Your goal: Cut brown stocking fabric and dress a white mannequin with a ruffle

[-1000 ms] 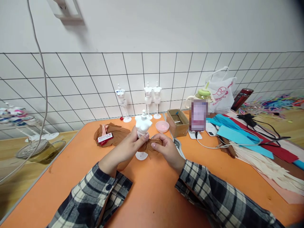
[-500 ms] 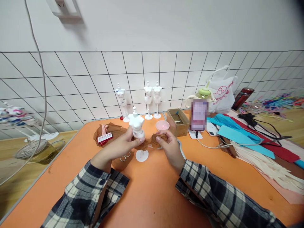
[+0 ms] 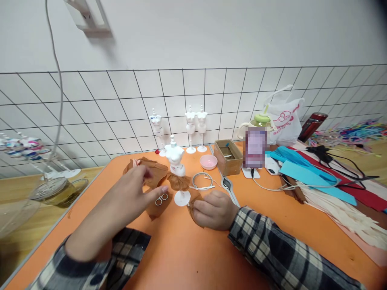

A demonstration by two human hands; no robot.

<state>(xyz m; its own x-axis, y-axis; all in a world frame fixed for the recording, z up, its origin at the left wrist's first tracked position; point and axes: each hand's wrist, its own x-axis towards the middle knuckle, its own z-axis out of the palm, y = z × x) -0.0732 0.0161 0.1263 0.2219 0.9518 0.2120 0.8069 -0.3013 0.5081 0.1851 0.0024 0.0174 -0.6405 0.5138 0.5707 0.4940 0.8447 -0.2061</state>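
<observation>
Standing doll body (image 3: 174, 158): was let go just now.
Left hand (image 3: 137, 189): opened, moved near rings (image 3: 161, 199).
Right hand (image 3: 211, 210): closed around brown scrap (image 3: 195, 199).

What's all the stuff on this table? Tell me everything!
Table: 1, orange.
Big mannequin: 1, white, table middle, wearing brown skirt.
Small mannequins: 3, white, table's back edge.
Fabric pile: 1, brown, back left.
Rings: 2, silver, beside big mannequin's base.
Wire coil: 1, pale, right of big mannequin.
Bowl: 1, pink, beside box.
Box: 1, brown, right of bowl.
Phone: 1, screen blurred, right of box.
Paper sheets: several, blue, red, cream, far right.
Left hand: 1, open, by rings.
Right hand: 1, closed on brown fabric scrap.
</observation>
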